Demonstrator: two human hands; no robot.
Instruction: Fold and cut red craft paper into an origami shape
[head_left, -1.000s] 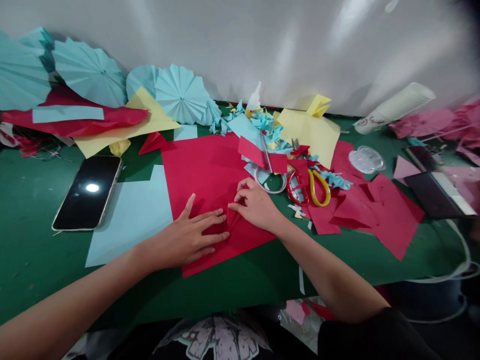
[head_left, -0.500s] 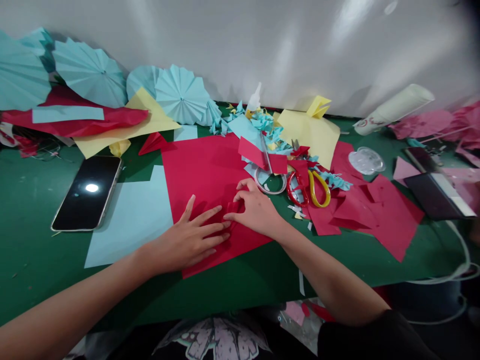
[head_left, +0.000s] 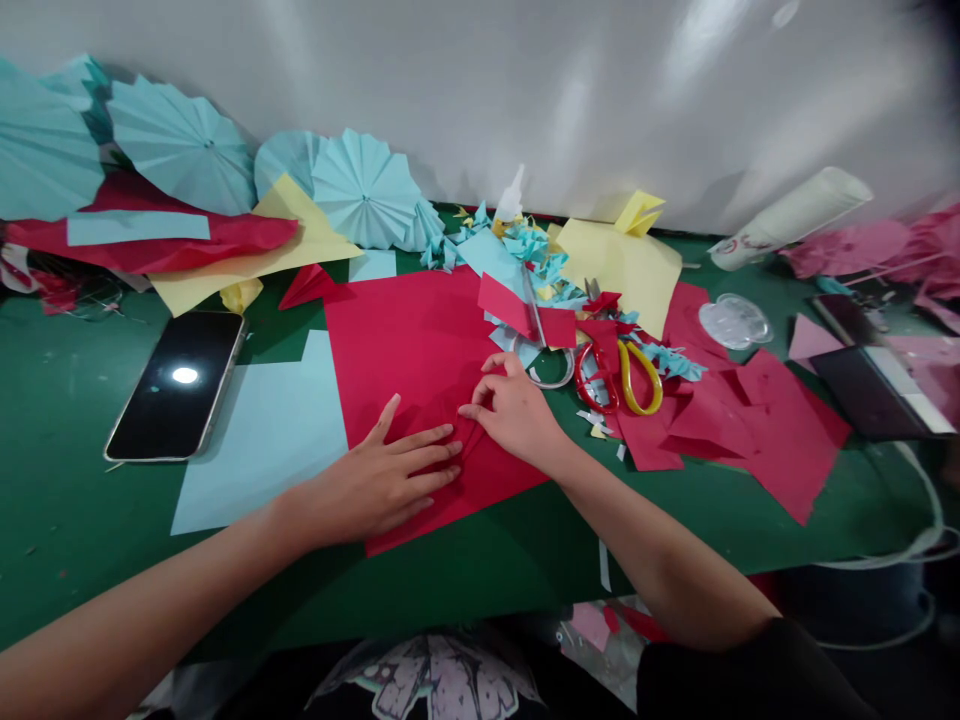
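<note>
A large red paper sheet [head_left: 409, 330] lies in front of me on the green table. My left hand [head_left: 397, 475] rests flat on it, fingers spread, holding nothing. Just right of those fingertips, the thumb and forefinger of my right hand [head_left: 514, 415] are pinched on a small piece of red paper [head_left: 468, 432]. Its outline blends into the red sheet, and the fingers partly hide it. Beyond the right hand lie a roll of clear tape [head_left: 556, 378] and scissors [head_left: 637, 378] with red and yellow handles.
Light blue paper [head_left: 255, 440] and a phone [head_left: 176, 385] lie to the left. Pleated blue paper fans [head_left: 365, 195] lean on the back wall. Blue scraps [head_left: 529, 245], a white glue bottle [head_left: 510, 195] and yellow paper [head_left: 622, 265] sit behind; red offcuts [head_left: 787, 430] lie right.
My right hand has shifted slightly right, and the small red piece between its fingers now looks flatter and less distinct. My left hand stays spread in nearly the same place.
</note>
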